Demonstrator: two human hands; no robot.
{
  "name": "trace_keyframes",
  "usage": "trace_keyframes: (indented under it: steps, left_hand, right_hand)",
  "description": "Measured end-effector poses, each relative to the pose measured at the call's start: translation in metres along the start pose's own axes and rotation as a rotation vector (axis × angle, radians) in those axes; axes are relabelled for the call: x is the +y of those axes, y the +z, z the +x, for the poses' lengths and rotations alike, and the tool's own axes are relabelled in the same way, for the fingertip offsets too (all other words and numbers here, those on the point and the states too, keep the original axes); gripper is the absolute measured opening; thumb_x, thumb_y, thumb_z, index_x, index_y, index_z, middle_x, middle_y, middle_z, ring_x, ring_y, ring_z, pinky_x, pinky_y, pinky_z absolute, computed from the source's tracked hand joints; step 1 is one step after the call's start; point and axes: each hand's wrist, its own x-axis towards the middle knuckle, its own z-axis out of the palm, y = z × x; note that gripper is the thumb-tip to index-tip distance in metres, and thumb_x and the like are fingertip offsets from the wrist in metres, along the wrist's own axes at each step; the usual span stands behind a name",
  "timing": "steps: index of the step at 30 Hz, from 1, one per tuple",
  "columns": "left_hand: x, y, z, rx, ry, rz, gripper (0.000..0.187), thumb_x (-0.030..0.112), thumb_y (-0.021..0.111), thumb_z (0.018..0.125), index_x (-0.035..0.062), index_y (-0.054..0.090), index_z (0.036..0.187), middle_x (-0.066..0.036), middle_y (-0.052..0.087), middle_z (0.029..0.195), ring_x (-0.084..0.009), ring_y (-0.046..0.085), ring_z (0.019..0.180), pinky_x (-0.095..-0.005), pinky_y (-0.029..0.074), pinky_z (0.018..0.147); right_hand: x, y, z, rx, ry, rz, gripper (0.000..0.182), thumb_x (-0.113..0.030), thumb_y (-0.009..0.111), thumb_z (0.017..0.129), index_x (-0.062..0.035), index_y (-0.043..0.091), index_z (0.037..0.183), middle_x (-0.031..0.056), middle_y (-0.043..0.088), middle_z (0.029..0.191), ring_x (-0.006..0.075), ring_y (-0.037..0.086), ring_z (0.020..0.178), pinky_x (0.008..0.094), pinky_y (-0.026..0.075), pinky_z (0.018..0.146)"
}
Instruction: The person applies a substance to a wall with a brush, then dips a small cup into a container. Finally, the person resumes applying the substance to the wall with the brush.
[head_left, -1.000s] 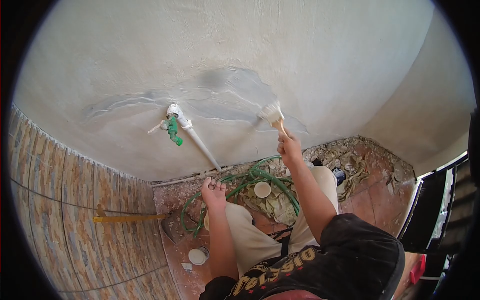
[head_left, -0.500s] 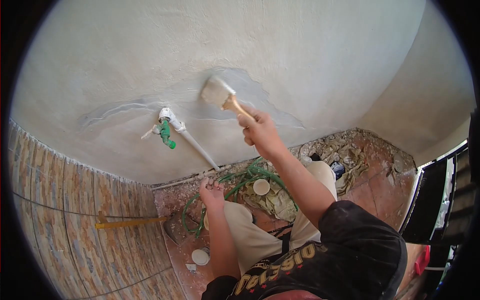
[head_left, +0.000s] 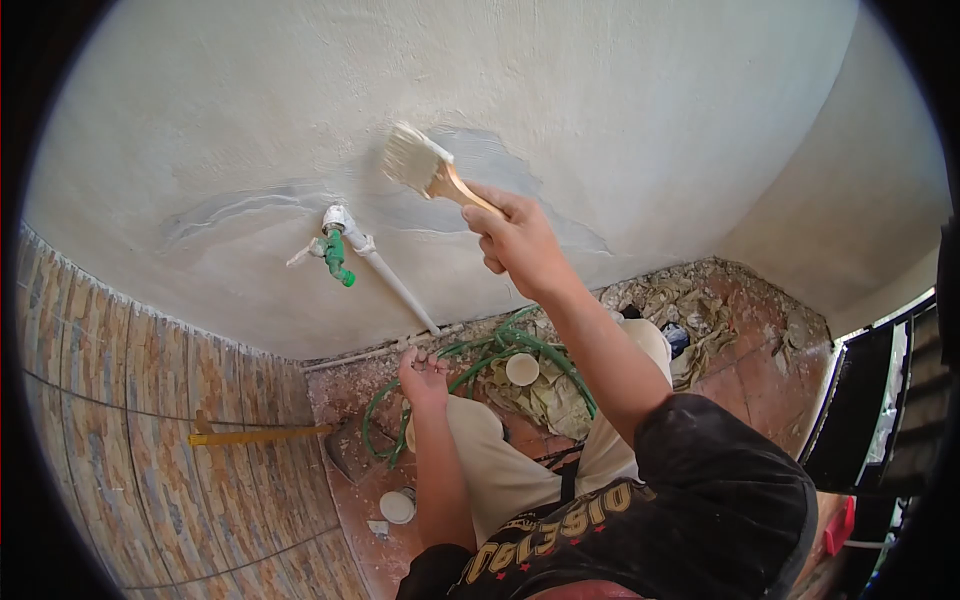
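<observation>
Likely light, the brush [head_left: 420, 161] is aimed toward 10 o'clock, handle [head_left: 456, 188] gripped by the right hand [head_left: 515, 238], left hand [head_left: 425, 380] half-spread.

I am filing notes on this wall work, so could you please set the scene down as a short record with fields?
Right hand: grips a wide, pale-bristled paintbrush with a wooden handle
Bristles: at the pale plastered wall; contact unclear
Wall mark: irregular grey patch behind the brush
Left hand: holding nothing visible, fingers loosely curled
Plumbing: green tap on white pipe
Floor: reddish tiles, debris, green hose
Left side: long yellow handle beside stone-strip wall
</observation>
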Motion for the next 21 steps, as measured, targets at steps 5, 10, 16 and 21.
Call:
trace_keyframes:
  steps: [5, 10, 16, 21]
  left_hand:
    - [0.003, 0.001, -0.004, -0.002, 0.015, -0.003, 0.012, 0.016, 0.055, 0.083, 0.0132, 0.044, 0.083, 0.001, 0.042, 0.073, -0.0142, 0.040, 0.062, -0.0312, 0.035, 0.058]
    - [0.000, 0.003, -0.002, 0.002, -0.010, 0.008, 0.012, 0.016, 0.056, 0.083, 0.0134, 0.044, 0.084, 0.001, 0.043, 0.072, -0.0139, 0.040, 0.061, -0.0308, 0.034, 0.058]
    - [0.000, 0.003, 0.001, 0.019, -0.005, -0.002, 0.012, 0.016, 0.056, 0.083, 0.0132, 0.044, 0.085, 0.001, 0.042, 0.072, -0.0138, 0.041, 0.062, -0.0312, 0.034, 0.057]
    - [-0.001, 0.002, 0.002, 0.029, -0.004, 0.043, 0.012, 0.016, 0.056, 0.084, 0.0128, 0.045, 0.085, 0.001, 0.042, 0.073, -0.0142, 0.040, 0.062, -0.0314, 0.035, 0.058]
  right_hand:
    - [0.026, -0.052, 0.020, 0.244, 0.060, 0.079, 0.038, -0.009, 0.056, 0.086, -0.0001, 0.051, 0.123, -0.0046, 0.039, 0.067, 0.0015, 0.026, 0.045, 0.0197, 0.021, 0.038]
    - [0.128, -0.166, -0.026, 0.694, 0.213, 0.170, 0.033, -0.007, 0.054, 0.086, -0.0010, 0.053, 0.118, -0.0035, 0.039, 0.064, 0.0040, 0.028, 0.043, 0.0212, 0.023, 0.037]
    - [0.150, -0.163, -0.008, 0.711, 0.257, -0.074, 0.036, -0.008, 0.053, 0.085, -0.0001, 0.054, 0.121, -0.0037, 0.038, 0.060, 0.0051, 0.032, 0.042, 0.0233, 0.028, 0.035]
    - [0.081, -0.039, 0.005, 0.327, -0.064, -0.288, 0.041, -0.011, 0.054, 0.086, -0.0013, 0.051, 0.126, -0.0050, 0.037, 0.061, 0.0042, 0.032, 0.042, 0.0230, 0.029, 0.036]
